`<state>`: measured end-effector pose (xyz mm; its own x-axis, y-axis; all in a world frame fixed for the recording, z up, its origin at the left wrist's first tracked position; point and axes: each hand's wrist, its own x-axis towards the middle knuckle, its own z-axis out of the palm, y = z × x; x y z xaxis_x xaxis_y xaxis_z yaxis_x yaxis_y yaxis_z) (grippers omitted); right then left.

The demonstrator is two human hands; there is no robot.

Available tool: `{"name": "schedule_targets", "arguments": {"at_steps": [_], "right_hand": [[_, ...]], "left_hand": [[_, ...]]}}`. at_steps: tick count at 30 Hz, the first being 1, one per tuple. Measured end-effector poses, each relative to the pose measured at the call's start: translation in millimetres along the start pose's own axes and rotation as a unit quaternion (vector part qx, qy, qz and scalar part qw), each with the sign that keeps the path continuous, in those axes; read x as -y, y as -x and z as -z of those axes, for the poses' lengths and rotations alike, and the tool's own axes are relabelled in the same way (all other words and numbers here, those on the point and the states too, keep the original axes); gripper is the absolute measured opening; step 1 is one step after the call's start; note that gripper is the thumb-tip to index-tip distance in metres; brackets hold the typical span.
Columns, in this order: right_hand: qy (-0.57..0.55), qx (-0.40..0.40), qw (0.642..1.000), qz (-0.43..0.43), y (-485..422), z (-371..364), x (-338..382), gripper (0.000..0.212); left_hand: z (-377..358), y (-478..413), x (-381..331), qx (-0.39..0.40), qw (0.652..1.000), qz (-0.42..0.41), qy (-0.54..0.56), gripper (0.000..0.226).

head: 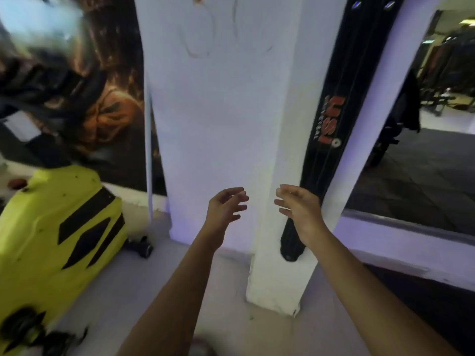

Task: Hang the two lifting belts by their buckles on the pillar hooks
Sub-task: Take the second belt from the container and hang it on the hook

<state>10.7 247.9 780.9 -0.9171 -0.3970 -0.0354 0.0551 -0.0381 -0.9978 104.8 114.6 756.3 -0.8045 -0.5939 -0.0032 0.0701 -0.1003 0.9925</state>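
Observation:
A black lifting belt [331,119] with red lettering hangs straight down the right face of the white pillar [226,129], its tip near the pillar's foot. Its upper end runs out of the top of the view, so buckle and hook are hidden. Faint curved marks show high on the pillar's front. My left hand [226,208] and my right hand [298,208] are raised side by side in front of the pillar, fingers spread and empty. My right hand is just beside the belt's lower part, not gripping it. A second belt is not in view.
A yellow-and-black machine housing [59,227] stands on the floor at the left, with a small dark roller [142,246] beside it. A dark poster [102,98] covers the wall behind. A mirror [421,155] at the right reflects the gym.

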Motion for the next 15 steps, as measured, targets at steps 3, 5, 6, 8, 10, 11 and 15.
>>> {"name": "schedule_targets", "arguments": {"at_steps": [3, 5, 6, 8, 10, 11, 15], "right_hand": [[0.022, 0.035, 0.997, -0.062, 13.1, -32.6, -52.0, 0.021], [0.036, 0.063, 0.992, -0.103, 19.8, -53.5, -86.7, 0.02], [0.041, 0.075, 0.989, -0.122, 22.3, -63.3, -104.4, 0.018], [0.053, 0.098, 0.98, -0.165, 24.5, -82.8, -141.7, 0.008], [0.072, 0.114, 0.969, -0.209, 21.9, -101.2, -184.6, 0.011], [0.079, 0.119, 0.962, -0.231, 18.6, -109.3, -207.8, 0.011], [0.091, 0.125, 0.934, -0.321, -3.4, -130.5, -311.3, 0.006]], "left_hand": [[43.3, 17.7, 39.1, -0.052, 0.998, 0.043, 0.005, 0.018], [70.0, 27.5, 68.6, -0.082, 0.993, 0.08, 0.002, 0.019], [82.7, 31.7, 85.2, -0.095, 0.99, 0.101, -0.001, 0.018], [104.6, 39.2, 119.2, -0.119, 0.983, 0.143, -0.003, 0.011], [123.4, 42.5, 156.4, -0.145, 0.971, 0.188, -0.004, 0.007], [131.7, 41.5, 175.8, -0.157, 0.966, 0.207, -0.003, 0.008], [158.9, 31.0, 275.2, -0.196, 0.939, 0.284, 0.0, 0.015]]}}
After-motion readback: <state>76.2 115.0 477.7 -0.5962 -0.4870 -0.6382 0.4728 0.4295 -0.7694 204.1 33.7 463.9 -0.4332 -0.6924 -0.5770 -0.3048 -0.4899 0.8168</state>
